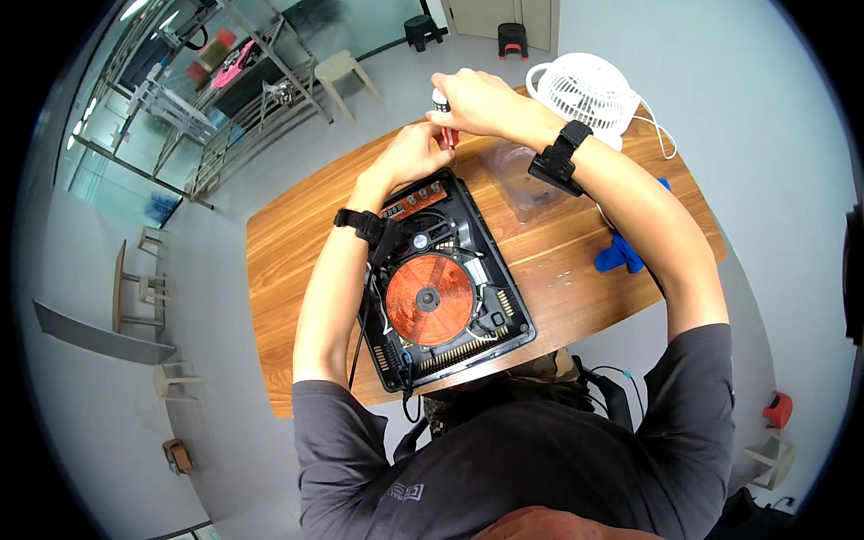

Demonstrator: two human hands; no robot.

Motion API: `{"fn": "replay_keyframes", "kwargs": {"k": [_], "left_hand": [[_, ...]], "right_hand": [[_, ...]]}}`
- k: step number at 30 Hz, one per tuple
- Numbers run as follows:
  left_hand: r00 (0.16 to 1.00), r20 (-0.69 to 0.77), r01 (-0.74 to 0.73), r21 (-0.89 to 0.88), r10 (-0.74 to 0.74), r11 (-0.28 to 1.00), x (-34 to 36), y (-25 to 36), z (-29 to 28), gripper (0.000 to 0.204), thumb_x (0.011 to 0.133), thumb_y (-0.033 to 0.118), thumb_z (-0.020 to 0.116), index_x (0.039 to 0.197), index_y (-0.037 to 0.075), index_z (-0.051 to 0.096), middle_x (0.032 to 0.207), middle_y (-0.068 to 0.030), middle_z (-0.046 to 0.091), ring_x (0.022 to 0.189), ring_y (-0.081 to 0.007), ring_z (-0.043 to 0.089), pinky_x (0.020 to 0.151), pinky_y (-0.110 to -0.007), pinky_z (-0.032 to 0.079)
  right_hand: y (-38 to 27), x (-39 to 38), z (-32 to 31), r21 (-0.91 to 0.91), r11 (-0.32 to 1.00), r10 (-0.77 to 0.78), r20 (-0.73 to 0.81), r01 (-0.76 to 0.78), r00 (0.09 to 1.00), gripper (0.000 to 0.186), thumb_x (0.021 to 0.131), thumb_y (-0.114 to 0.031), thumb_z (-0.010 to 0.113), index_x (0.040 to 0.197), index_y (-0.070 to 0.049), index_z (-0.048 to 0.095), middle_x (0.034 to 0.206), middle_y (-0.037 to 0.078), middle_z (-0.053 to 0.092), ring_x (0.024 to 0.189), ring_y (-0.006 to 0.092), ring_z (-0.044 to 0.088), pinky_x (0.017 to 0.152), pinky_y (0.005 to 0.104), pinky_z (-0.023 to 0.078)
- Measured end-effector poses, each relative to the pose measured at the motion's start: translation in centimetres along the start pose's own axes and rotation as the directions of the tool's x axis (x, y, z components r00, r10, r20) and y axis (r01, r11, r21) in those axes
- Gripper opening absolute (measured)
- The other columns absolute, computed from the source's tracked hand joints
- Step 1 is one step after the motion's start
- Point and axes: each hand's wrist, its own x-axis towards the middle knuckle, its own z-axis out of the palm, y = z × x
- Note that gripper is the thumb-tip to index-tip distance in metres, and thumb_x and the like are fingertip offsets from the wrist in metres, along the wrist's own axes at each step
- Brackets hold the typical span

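An opened induction cooker (481, 270) lies on the wooden table (288, 270), showing its copper coil (429, 300) and orange circuit board (414, 200). Beyond its far end, my right hand (468, 101) is closed around the handle of an upright screwdriver (450, 137) with a red, white and black grip. My left hand (416, 153) is pinched at the screwdriver's lower part, just below the right. The screwdriver's tip and whatever it touches are too small or hidden to make out.
A white fan (583, 93) stands back right. A clear plastic tray (513, 189), blue cloth-like items (616, 256) and small metal pieces (562, 274) lie right of the cooker. Stools (342, 76) and a metal rack (270, 72) stand beyond. A black cable (409, 405) hangs at the near edge.
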Motion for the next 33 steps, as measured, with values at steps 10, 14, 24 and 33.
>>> {"fn": "replay_keyframes", "kwargs": {"k": [10,14,24,33], "left_hand": [[0.997,-0.024,0.072,-0.066,-0.073,0.995,-0.6,-2.2,-0.3,0.035,0.083,0.035,0.084,0.096,0.003,0.076,0.084,-0.0143,0.075,0.076,-0.0293,0.070,0.076,-0.041,0.054],[0.994,-0.013,0.109,-0.028,-0.110,0.994,-0.9,-2.9,-0.2,0.035,0.082,0.035,0.085,0.097,0.004,0.078,0.084,-0.0140,0.075,0.078,-0.0289,0.070,0.079,-0.041,0.055],[0.997,0.004,0.082,-0.010,-0.082,0.997,-1.0,-2.8,-0.5,0.029,0.085,0.032,0.082,0.106,0.012,0.079,0.085,-0.0112,0.074,0.076,-0.0266,0.067,0.077,-0.039,0.054],[0.996,0.013,0.091,-0.012,-0.091,0.996,-1.3,-2.7,-0.5,0.028,0.086,0.031,0.081,0.107,0.011,0.079,0.088,-0.0107,0.076,0.076,-0.0252,0.067,0.078,-0.038,0.054]], "right_hand": [[-0.7,1.8,3.0,0.054,0.997,-0.053,0.051,0.051,0.997,0.043,0.089,-0.037,0.072,0.096,0.004,0.064,0.079,0.026,0.069,0.079,0.0450,0.070,0.071,0.0505,0.057],[-0.8,2.1,3.7,0.039,0.996,-0.077,0.051,0.075,0.996,0.045,0.089,-0.039,0.072,0.097,0.004,0.063,0.079,0.026,0.069,0.080,0.0450,0.070,0.071,0.0509,0.057],[-1.1,2.0,3.6,0.033,0.996,-0.078,0.035,0.077,0.996,0.045,0.089,-0.040,0.072,0.098,0.004,0.064,0.078,0.026,0.069,0.079,0.0450,0.070,0.070,0.0510,0.057],[-1.3,2.0,3.8,0.014,0.997,-0.080,0.037,0.080,0.996,0.044,0.089,-0.038,0.071,0.097,0.004,0.064,0.079,0.026,0.069,0.077,0.0443,0.070,0.070,0.0502,0.057]]}}
